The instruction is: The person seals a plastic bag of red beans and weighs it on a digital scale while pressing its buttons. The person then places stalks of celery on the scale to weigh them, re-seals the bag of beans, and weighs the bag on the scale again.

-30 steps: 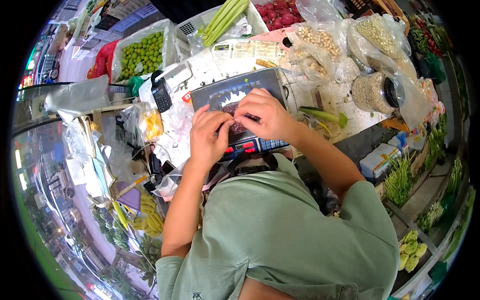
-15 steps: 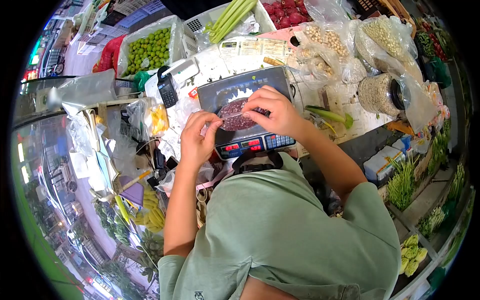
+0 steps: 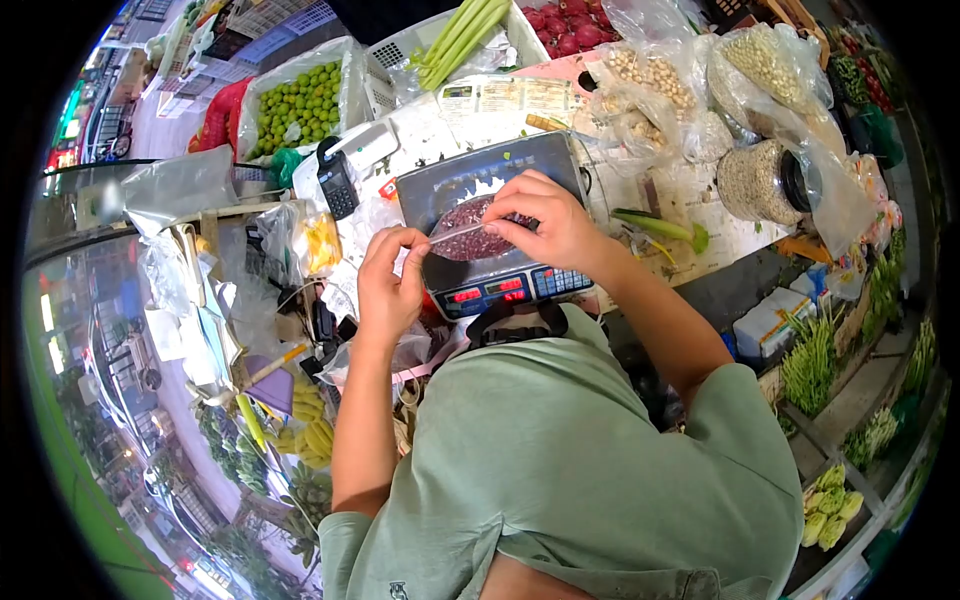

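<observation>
A clear plastic bag (image 3: 465, 240) full of small reddish-purple grains or beans rests on the metal pan of a digital scale (image 3: 425, 185). My left hand (image 3: 390, 278) pinches one end of the bag's gathered mouth between thumb and fingertips. Just to the right, my right hand (image 3: 548, 222) pinches the other end, its fingers curled over the bag. The plastic is drawn into a taut strip between both hands. Red digits glow on the scale's display (image 3: 490, 292) below. My fingers hide part of the bag.
A black handheld phone or card terminal (image 3: 337, 185) lies left of the scale. Limes (image 3: 298, 105), celery (image 3: 465, 45) and red fruit (image 3: 565, 28) stand behind. Toward the right are bagged goods (image 3: 650, 80), a jar of grain (image 3: 755, 185) and a green stalk (image 3: 655, 224).
My left hand has shifted slightly left, and the plastic strip between my hands is longer and tighter. The right hand stays nearly in place. Digits on the scale look different.
</observation>
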The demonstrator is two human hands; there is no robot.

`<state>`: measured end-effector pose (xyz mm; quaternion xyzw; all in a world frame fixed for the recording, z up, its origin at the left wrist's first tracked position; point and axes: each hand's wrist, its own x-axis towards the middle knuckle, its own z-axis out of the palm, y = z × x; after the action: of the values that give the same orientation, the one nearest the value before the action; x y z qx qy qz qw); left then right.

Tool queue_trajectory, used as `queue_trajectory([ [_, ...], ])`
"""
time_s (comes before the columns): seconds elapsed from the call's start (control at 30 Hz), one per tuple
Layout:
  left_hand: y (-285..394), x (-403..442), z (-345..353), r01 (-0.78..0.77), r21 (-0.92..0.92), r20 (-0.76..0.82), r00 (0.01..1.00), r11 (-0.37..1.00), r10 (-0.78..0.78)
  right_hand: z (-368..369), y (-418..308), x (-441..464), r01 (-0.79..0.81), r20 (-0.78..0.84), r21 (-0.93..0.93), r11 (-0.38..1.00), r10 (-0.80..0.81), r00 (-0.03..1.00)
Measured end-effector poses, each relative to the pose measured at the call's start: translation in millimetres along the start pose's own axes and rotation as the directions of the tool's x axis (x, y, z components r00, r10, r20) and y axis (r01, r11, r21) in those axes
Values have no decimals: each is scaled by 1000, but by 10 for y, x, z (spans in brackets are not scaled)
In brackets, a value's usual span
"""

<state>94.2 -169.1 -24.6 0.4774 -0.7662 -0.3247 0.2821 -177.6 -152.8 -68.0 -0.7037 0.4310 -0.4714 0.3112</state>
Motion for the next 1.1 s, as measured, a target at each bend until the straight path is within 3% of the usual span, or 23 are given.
queue_trajectory([
  [0.37, 42, -38, 21, 48, -12, -27, 998, 999, -49, -51, -78, 72, 44, 14, -108, 993, -43, 999],
  [0.43, 51, -48, 25, 56, -15, -26, 998, 998, -56, -40, -169, 153, 183, 101, -259, 948, -162, 982],
  [0.57, 93, -81, 98, -18, 69, -82, 996, 997, 23, 234, -342, 293, 286, 183, -368, 885, -232, 955],
  [0.8, 96, -198, 167, -93, 166, -172, 977, 982, 122, 381, -387, 283, 316, 202, -317, 894, -262, 944],
  [1.1, 60, -207, 276, -83, 138, -313, 942, 987, 123, -233, -233, 241, 389, 283, -543, 744, -275, 919],
])
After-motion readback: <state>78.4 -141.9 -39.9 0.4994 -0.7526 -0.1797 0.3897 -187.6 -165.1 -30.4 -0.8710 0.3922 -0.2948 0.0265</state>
